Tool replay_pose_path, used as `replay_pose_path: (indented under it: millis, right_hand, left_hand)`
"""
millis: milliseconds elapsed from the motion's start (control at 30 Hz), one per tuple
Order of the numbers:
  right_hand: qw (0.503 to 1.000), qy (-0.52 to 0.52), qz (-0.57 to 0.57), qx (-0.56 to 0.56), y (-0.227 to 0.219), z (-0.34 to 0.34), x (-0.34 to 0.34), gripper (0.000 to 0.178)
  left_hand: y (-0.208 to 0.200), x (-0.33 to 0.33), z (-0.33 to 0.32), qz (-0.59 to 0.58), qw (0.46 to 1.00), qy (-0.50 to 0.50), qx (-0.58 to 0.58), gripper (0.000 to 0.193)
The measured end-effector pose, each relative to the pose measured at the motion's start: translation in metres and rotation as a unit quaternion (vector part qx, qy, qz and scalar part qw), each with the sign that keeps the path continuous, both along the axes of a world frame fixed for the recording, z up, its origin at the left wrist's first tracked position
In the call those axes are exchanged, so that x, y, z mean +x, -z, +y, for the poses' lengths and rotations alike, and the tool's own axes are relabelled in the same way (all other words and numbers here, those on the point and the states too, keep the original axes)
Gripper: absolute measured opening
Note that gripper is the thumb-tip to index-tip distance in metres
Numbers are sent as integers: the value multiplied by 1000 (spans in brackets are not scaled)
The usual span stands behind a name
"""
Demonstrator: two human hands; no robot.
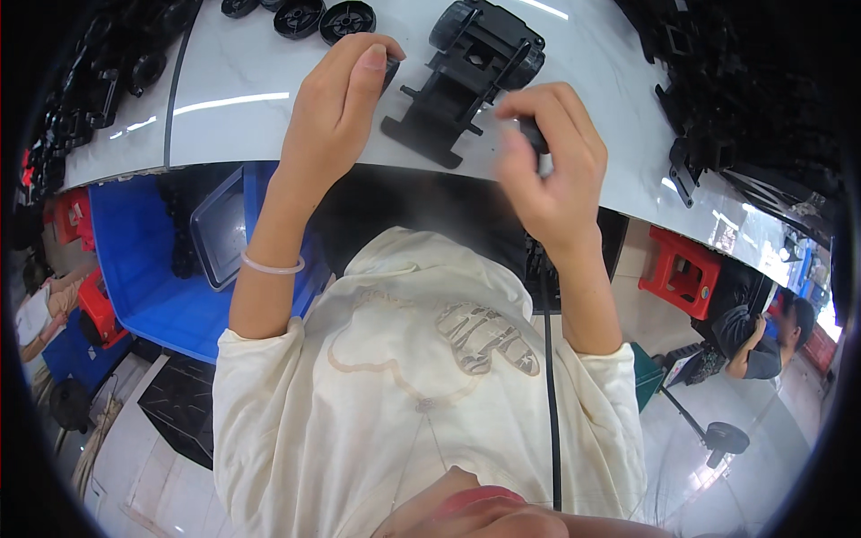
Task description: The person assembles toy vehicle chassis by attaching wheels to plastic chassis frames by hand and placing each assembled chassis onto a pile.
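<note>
1. Left hand point(334, 103): positioned above the near part of the bench point(235, 108), to the left of the black chassis point(480, 58). Fingers are curled and the thumb is pressed on a small dark part point(390, 75); the part is mostly hidden by the hand. A pale bracelet point(273, 266) encircles the wrist.
2. Right hand point(565, 152): positioned at the near right of the chassis. Fingers and thumb are bent around a black piece point(533, 134). The hand is blurred, and the exact shape of the piece cannot be told.
3. Chassis: rests on the bench between and beyond the two hands. Wheels are seated at both sides of its far section; a flat plate forms its near end, close to the bench edge.
4. Loose black wheels point(347, 21): lie on the bench beyond the left hand.
5. Black parts: one heap point(94, 76) occupies the far left; another point(717, 81) occupies the right.
6. Blue bin point(139, 278): located below bench level at the left. A clear tray point(222, 229) leans inside it.
7. Red stool point(679, 273): located on the floor at the right, near a seated person point(758, 348).
</note>
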State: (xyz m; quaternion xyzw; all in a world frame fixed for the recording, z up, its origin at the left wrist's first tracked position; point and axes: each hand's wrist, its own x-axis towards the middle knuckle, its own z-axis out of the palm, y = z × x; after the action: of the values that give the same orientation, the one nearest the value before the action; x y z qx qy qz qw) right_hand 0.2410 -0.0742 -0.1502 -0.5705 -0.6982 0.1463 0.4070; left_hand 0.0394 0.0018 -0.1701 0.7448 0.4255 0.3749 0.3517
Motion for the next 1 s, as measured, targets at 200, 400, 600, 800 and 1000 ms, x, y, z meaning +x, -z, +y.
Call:
replay_pose_path:
  millis: [200,400,600,800,1000]
  right_hand:
    - [959,53,-269,-74,-10,16,-37,49]
    - [989,-77,0,-125,-27,33,1,39]
    - [805,-173,433,-368,-38,59,69,34]
    - [858,-48,305,-410,-2,93,74,34]
    - [935,8,222,-275,-1,92,66,32]
  left_hand:
    - [12,-8,0,-72,995,-34,-61,39]
    - [4,-17,2,-251,960,-28,-119,50]
    - [-18,-10,23,-310,944,2,-113,52]
    - [-7,18,56,-132,969,10,-208,52]
    - [-27,41,81,-57,987,57,-137,44]
